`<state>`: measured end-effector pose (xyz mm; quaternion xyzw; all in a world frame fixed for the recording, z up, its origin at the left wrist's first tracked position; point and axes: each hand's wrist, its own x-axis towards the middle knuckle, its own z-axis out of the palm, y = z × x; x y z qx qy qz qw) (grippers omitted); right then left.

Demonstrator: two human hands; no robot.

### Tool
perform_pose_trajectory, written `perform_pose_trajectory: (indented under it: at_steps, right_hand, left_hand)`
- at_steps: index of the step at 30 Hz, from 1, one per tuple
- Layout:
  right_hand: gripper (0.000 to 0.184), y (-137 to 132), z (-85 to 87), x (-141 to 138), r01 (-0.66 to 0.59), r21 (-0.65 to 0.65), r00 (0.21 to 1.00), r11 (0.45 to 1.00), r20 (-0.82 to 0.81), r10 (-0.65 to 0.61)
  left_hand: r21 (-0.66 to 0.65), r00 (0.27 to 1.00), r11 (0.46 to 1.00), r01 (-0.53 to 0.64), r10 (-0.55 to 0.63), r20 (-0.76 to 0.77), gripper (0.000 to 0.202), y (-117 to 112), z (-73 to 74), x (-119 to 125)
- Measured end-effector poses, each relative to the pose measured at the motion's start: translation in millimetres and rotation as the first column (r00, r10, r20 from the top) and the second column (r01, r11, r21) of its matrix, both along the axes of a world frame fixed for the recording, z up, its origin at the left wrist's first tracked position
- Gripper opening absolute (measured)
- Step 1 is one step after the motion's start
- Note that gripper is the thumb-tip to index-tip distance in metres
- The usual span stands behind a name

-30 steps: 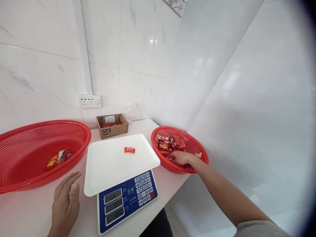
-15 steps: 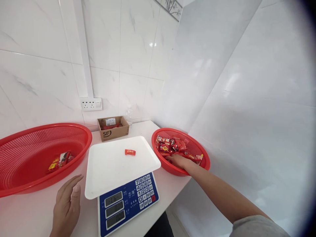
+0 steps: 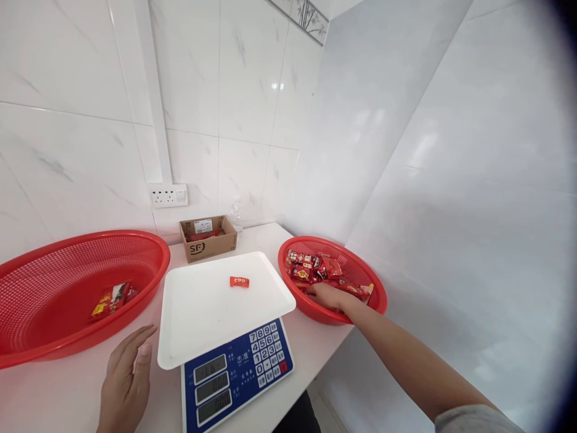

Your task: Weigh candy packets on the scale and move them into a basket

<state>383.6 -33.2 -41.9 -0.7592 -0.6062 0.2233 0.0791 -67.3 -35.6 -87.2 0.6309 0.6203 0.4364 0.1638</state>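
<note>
My right hand [image 3: 328,296] reaches into the right red basket [image 3: 378,300], its fingers curled down among red snack packets [image 3: 301,272]. The fingertips are hidden, so what they grip cannot be made out. Beside the scale's lower left corner, my left hand [image 3: 127,376] is held open and touches nothing, fingers stretched and thumb up. A white tray [image 3: 202,313] tops the scale, and on it lies one small red wrapped packet [image 3: 239,281]. The blue scale panel [image 3: 238,370] has a keypad and three small displays.
On the left stands a larger red basket [image 3: 155,273] with a few packets [image 3: 110,300] in it. Behind the scale are an open cardboard box [image 3: 211,245] holding red packets and a clear plastic bottle [image 3: 237,216]. Walls close in behind and right; a socket [image 3: 169,195] is on the back wall.
The whole view has shifted slightly, with things sitting a little lower and further right. My right hand stays in the basket and my left hand stays beside the scale.
</note>
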Motion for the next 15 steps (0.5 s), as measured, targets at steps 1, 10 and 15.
perform_pose_trajectory:
  at_steps: [1,10,15]
  right_hand:
    - [0.026,3.8,1.0,0.0,-0.011,0.013,1.000,1.000,0.014,0.010]
    - [0.029,48.9,20.7,7.8,-0.008,0.119,0.994,0.993,0.109,-0.005]
    - [0.027,68.6,13.1,-0.6,-0.041,0.052,0.995,0.998,0.094,0.036]
  left_hand:
    - [-0.001,1.000,1.000,-0.001,0.001,-0.003,0.057,0.2,-0.1,0.0]
    - [0.020,0.999,1.000,-0.018,0.018,-0.028,0.055,3.8,0.8,-6.3]
    - [0.059,0.999,0.998,-0.015,0.017,-0.036,0.048,5.6,-0.6,-10.2]
